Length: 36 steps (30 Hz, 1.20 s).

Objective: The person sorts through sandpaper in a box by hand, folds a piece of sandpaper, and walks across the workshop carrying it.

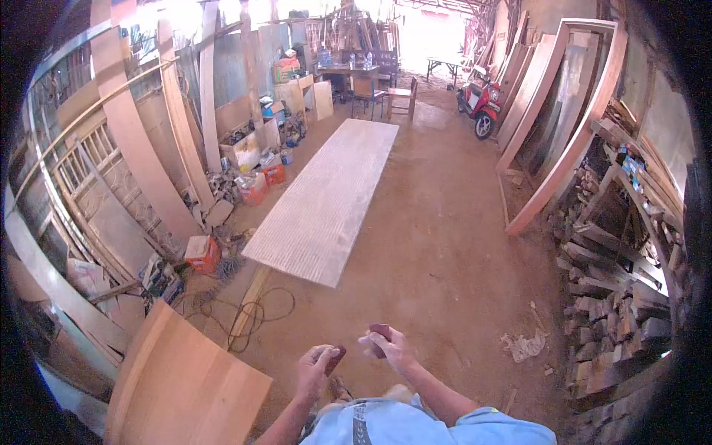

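Observation:
In front of my body, both hands are raised above the floor, a short way apart. My left hand (315, 367) pinches a small dark reddish-brown piece of sandpaper (337, 360) between thumb and fingers. Another piece of sandpaper (380, 331), of the same colour, is gripped in my right hand (393, 351). Neither hand touches anything else. Ahead of them lies a long, pale, ribbed panel (326, 196), raised off the floor. A smooth wooden panel (193, 378) with a curved edge is at the lower left.
A cable (259, 311) loops on the floor beside a wooden batten (248, 304). Boards (137, 126) lean along the left wall. On the right are a door frame (601, 104), stacked timber (615, 319) and a red motorbike (480, 102). A crumpled rag (525, 345) lies on the floor.

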Tool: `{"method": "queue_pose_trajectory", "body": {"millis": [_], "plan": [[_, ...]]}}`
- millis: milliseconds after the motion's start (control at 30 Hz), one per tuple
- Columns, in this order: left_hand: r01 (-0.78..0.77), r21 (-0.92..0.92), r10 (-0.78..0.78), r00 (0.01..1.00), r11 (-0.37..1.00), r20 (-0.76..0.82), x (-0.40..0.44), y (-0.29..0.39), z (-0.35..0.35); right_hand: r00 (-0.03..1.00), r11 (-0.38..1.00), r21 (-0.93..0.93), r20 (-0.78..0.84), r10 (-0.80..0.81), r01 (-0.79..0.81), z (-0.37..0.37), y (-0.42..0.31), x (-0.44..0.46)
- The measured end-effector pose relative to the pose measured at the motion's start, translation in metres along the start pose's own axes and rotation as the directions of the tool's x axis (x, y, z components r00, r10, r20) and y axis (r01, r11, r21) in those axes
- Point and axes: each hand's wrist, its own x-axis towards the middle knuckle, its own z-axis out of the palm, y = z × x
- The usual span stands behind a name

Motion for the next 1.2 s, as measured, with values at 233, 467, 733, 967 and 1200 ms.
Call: {"method": "queue_pose_trajectory", "body": {"millis": [233,467,733,967,1200], "plan": [[0.043,0.003,-0.043,0.971,0.999,0.234,0.129,0.048,-0.001,0.998,0.992,-0.115,0.007,0.06,-0.059,0.006,0.009,0.097],[0.206,-0.463,-0.185,0.979,0.862,0.09,0.245,0.003,-0.008,0.943,0.938,-0.307,0.231,0.237,-0.16,0.011,-0.014,0.25],[0.049,-0.253,-0.125,0.948,0.966,-0.293,0.36,-0.006,-0.033,0.884,0.866,-0.5,0.402,0.237,-0.005,0.048,-0.076,0.447],[0.142,-0.354,-0.307,0.828,0.925,-0.47,0.374,-0.011,-0.13,0.977,0.853,-0.49,-0.02,-0.214,0.177,0.032,-0.016,0.648],[0.253,-0.254,-0.345,0.826,0.934,-0.446,0.403,-0.004,-0.277,0.978,0.408,-0.912,-0.123,-0.169,-0.044,0.003,0.08,0.704]]}}
